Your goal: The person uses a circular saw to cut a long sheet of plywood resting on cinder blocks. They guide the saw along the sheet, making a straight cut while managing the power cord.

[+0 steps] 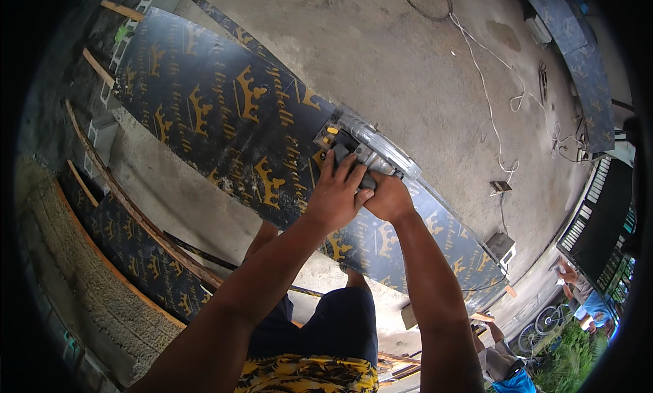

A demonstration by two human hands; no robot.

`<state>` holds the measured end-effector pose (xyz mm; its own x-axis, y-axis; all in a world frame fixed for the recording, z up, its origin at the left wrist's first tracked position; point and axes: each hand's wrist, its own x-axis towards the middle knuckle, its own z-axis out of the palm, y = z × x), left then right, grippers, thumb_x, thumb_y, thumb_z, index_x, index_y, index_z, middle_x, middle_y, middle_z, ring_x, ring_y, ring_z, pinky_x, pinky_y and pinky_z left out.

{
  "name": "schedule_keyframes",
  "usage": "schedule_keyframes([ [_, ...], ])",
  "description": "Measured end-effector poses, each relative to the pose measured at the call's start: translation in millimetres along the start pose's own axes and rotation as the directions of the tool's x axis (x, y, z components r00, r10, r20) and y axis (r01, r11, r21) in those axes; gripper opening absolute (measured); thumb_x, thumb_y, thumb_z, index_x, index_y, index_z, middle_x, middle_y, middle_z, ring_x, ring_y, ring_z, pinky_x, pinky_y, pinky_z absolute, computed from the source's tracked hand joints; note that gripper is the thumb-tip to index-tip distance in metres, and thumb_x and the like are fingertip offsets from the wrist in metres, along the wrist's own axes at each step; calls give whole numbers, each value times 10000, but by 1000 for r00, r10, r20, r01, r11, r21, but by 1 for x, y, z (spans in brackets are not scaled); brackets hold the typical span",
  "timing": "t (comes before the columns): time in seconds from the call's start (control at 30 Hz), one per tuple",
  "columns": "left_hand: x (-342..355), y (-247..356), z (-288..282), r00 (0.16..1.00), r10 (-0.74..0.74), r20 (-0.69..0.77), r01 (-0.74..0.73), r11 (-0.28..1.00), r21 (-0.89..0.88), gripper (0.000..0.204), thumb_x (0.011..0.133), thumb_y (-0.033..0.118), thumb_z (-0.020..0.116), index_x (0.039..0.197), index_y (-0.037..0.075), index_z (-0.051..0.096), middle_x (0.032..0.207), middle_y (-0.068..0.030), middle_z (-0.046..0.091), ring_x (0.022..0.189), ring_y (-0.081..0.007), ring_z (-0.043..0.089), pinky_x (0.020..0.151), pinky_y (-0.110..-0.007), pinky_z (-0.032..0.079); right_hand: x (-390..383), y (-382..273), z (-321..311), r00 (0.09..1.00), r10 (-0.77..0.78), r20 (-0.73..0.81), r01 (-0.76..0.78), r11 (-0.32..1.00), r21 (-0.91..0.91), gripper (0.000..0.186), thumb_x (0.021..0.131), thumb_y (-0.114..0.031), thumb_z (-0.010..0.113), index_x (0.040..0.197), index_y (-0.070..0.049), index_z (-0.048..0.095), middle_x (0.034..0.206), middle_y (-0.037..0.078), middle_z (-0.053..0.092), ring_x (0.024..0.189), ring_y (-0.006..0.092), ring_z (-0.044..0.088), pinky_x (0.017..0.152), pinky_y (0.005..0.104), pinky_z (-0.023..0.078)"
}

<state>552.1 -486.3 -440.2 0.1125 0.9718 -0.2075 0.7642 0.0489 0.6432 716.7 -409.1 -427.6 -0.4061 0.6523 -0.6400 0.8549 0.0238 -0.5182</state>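
Note:
A long dark film-faced plywood panel (pixel 224 114) with gold crown prints lies across in front of me, running from far left to near right. On its far edge sits a circular saw (pixel 367 143) with a metal guard and a dark handle. My right hand (pixel 389 197) is wrapped round the handle. Fingers of my left hand (pixel 335 192) press down on the saw's body and grip, just left of the right hand. The blade is hidden. Left of the saw, a narrow strip (pixel 231 27) of the same plywood lies along the panel's far edge, parted from it by a gap.
White cable (pixel 500 138) loops over the concrete floor at the right, near a small box (pixel 500 188). Another plywood panel (pixel 590 97) lies far right. Wooden poles (pixel 129 213) and more plywood (pixel 139 257) are at the left. Two people and a bicycle (pixel 544 319) appear lower right.

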Motion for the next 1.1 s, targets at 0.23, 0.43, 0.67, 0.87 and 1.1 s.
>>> schedule_keyframes([
  [0.23,3,-24,-11,999,9,-46,-9,1000,-9,594,1053,457,605,1468,40,520,1538,-292,465,1443,-654,335,1237,-702,270,16,-28,-3,998,24,51,-22,1000,-22,440,860,-339,651,1166,-32,729,1054,282,757,1027,471,730,931,521,596],
  [0.43,8,-37,-29,999,9,-38,-10,1000,-13,586,1058,455,602,1465,40,522,1539,-289,464,1438,-657,341,1241,-701,266,28,-42,2,1000,12,5,-12,1000,2,406,845,-308,677,1136,-29,728,1011,273,754,1000,472,729,869,500,594],
  [0.67,12,-61,-47,1000,13,-26,-13,1000,-15,591,1056,458,602,1470,46,515,1541,-285,467,1451,-631,343,1260,-691,246,44,-69,1,999,18,29,-18,1000,5,380,842,-290,677,1111,-27,727,1006,276,752,990,471,730,874,503,596],
  [0.87,16,-75,-61,1000,2,-29,-3,1000,-8,586,1061,461,591,1468,47,514,1537,-282,471,1461,-602,351,1268,-689,231,57,-90,1,999,29,34,-29,999,-19,371,841,-277,674,1110,-29,728,1001,280,751,988,472,730,873,508,594],
  [1.1,20,-95,-77,999,8,-49,-9,1000,-29,575,1059,463,595,1447,44,530,1514,-284,492,1440,-603,378,1263,-698,232,74,-110,6,999,34,40,-34,999,-12,377,839,-285,673,1101,-18,724,987,292,747,977,478,729,869,508,593],
])
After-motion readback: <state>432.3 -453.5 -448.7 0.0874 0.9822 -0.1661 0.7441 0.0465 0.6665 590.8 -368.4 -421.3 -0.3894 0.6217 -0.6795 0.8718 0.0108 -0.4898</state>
